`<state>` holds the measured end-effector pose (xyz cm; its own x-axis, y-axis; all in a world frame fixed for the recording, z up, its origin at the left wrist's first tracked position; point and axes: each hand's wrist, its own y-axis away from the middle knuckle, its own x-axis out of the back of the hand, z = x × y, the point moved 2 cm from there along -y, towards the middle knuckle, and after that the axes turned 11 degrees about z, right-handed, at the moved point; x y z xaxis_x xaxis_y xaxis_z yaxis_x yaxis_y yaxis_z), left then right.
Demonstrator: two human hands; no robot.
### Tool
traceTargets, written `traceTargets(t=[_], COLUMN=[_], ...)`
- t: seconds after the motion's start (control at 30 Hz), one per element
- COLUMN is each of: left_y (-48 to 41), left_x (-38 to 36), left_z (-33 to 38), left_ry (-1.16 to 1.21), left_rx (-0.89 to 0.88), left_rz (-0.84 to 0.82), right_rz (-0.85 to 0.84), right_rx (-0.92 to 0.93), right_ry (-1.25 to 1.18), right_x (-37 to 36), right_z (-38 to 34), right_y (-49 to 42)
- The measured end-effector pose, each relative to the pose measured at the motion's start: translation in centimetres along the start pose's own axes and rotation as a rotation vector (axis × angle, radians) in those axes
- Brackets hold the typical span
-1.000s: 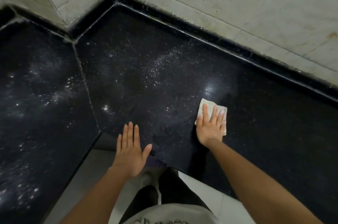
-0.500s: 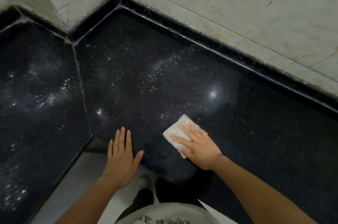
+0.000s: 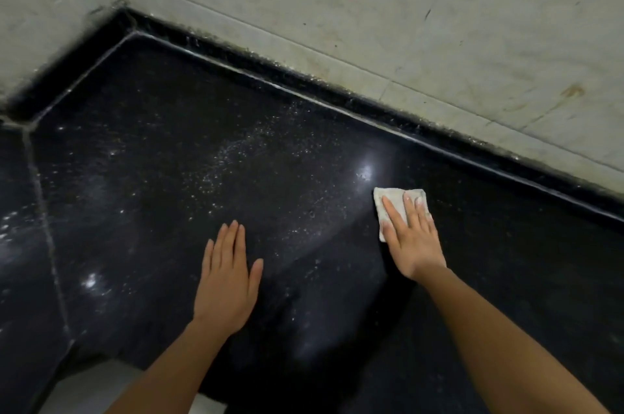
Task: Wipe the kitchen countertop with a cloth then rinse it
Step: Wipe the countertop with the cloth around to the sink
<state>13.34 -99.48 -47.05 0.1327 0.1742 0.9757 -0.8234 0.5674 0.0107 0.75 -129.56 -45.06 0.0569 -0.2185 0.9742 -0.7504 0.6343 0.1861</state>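
Observation:
A black speckled countertop (image 3: 270,109) fills the view, dusted with white specks in its middle. A small folded white cloth (image 3: 393,199) lies flat on it at the right. My right hand (image 3: 410,238) presses down on the cloth with flat, spread fingers, covering its near half. My left hand (image 3: 226,282) rests palm down on the bare counter to the left of the cloth, fingers together, holding nothing.
Pale tiled walls (image 3: 371,8) rise behind a raised black edge strip (image 3: 337,92) along the back. A grout seam (image 3: 44,211) splits the counter at the left. The counter's front edge and light floor (image 3: 101,386) show at the bottom left.
My right hand has slid the cloth from near the front edge back out to the right and away from me. My left hand has stayed flat on the counter.

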Motion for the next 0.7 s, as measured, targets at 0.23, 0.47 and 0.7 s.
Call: traceTargets(t=[0.23,0.47,0.7], left_y=[0.0,-0.2,-0.2], left_x=[-0.2,-0.3,-0.2], left_z=[-0.1,-0.1,-0.1], left_ry=[-0.012,-0.004,-0.015], left_rx=[-0.008,-0.017,-0.017], left_rz=[0.047,0.058,0.042], right_rz=[-0.017,0.007,-0.049], right_rx=[-0.198,-0.015,0.591], right_ry=[-0.043,-0.044,0.024], right_x=[0.7,-0.9,-2.0], right_z=[0.8,-3.2,-1.2], right_y=[-6.1,-0.9,6.4])
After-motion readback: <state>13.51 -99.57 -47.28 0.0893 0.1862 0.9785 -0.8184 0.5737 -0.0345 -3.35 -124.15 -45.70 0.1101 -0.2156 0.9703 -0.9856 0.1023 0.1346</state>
